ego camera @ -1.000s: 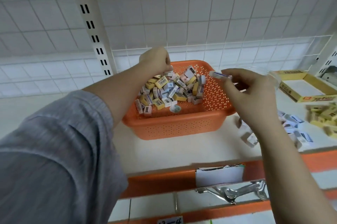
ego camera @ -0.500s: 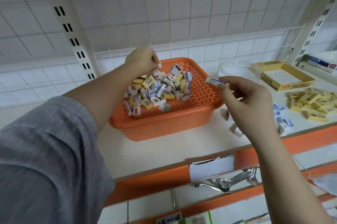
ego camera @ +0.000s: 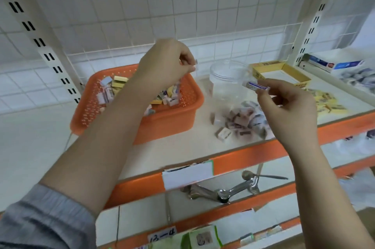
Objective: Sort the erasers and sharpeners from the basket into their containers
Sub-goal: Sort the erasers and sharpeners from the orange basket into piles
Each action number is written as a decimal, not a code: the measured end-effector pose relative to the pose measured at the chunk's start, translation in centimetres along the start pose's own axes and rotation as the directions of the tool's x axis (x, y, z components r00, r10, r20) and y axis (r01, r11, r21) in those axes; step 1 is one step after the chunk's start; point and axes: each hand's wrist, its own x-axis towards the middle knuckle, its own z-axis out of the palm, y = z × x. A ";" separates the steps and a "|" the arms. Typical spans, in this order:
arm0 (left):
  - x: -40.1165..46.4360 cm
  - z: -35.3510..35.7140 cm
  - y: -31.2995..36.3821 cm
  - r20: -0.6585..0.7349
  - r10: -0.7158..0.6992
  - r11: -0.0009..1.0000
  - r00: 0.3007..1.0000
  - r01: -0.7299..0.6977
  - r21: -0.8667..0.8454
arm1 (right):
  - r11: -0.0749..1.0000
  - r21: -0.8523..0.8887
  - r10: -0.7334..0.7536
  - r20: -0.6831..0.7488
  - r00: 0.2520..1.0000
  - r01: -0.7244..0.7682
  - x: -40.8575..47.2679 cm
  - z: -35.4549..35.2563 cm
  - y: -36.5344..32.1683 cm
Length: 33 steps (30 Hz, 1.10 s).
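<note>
The shelf (ego camera: 194,147) has bare room at centre, between the orange basket (ego camera: 168,121) and a blurred eraser pile (ego camera: 241,121). The left forearm hides the basket's middle. Above its rim, the left hand (ego camera: 168,62) pinches something too small to identify. Right of centre, the right hand (ego camera: 288,106) pinches an eraser (ego camera: 256,86) before a clear jar (ego camera: 229,78).

Bright, even light falls from overhead, with only faint, soft shadows under the orange perforated plastic basket (ego camera: 170,121). Motion blur smears the whole frame, most strongly right of that basket. Wide-angle distortion bends the white slotted metal uprights (ego camera: 30,25) at the edges.
</note>
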 end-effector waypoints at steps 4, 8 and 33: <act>-2.1 4.2 5.3 -0.083 -0.032 0.993 0.996 0.023 -0.113 | 1.000 0.006 -0.014 0.033 0.999 0.013 1.7 -4.6 3.2; -5.1 9.9 7.8 -0.129 -0.307 0.940 0.943 0.278 -0.199 | 1.000 0.009 -0.013 0.094 0.995 0.012 2.9 -8.8 5.6; -2.6 15.9 14.2 -0.064 -0.233 0.961 0.970 0.220 -0.168 | 0.986 -0.064 0.153 -0.012 0.988 -0.154 5.1 -14.8 12.2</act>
